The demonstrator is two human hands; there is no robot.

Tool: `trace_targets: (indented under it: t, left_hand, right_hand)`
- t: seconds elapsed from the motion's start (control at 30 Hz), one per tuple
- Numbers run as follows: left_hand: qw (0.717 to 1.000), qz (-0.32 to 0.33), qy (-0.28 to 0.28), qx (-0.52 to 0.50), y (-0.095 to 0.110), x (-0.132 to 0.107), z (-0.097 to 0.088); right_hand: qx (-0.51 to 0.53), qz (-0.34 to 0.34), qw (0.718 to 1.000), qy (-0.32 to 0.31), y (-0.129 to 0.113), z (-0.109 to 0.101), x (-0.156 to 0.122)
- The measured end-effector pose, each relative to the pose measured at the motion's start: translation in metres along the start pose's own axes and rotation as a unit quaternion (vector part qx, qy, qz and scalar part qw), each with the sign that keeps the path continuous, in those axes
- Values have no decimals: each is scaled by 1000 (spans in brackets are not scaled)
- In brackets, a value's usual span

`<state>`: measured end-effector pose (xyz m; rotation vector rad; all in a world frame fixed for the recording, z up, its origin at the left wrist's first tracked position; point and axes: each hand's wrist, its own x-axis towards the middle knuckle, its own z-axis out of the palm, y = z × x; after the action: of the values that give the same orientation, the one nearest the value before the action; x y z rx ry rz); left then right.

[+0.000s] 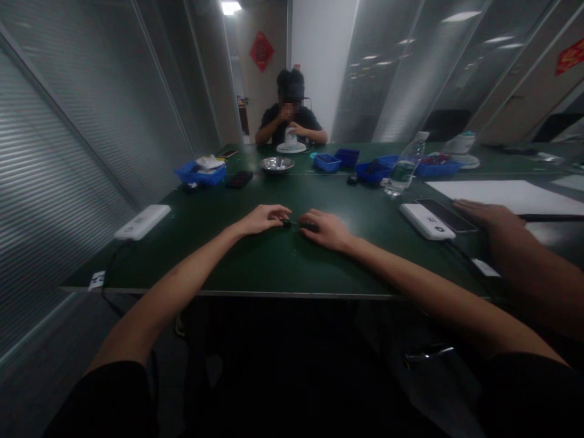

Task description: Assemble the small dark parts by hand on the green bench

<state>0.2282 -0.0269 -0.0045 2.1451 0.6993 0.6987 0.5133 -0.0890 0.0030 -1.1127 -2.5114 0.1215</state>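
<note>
In the head view, my left hand (pixel 263 219) rests on the green table (pixel 255 267) in front of me, its fingers curled at a small black piece (pixel 286 222). Just to the right, my right hand (pixel 328 231) lies with bent fingers around a dark rounded object (pixel 309 226). Between the two hands runs a thin light line, perhaps a wire or a thin rod. Both pieces are small and partly covered by fingers, so their exact kind cannot be made out.
Around the table stand a metal bowl (pixel 276 165), blue trays (pixel 327 162), a water bottle (pixel 405 167) and white power banks or boxes (pixel 145 222) with cables. A co-worker's hand (pixel 490 214) lies at the right, beside a phone (pixel 447 215). Another person (pixel 292 115) sits opposite.
</note>
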Motion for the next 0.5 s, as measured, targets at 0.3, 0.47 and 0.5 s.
trace_targets:
  t: [0.3,0.47,0.5]
  left_hand:
    - [999,-3,-14,-32,11,2,8]
    - [999,-3,-17,-33,8,2,8]
    - [999,-2,-19,-35,7,2,9]
  right_hand:
    - [-14,-30,999,-2,-2,-1,-1]
    - [-25,-34,999,5,-1,2,-1]
    - [-26,-35,999,6,0,2,-1]
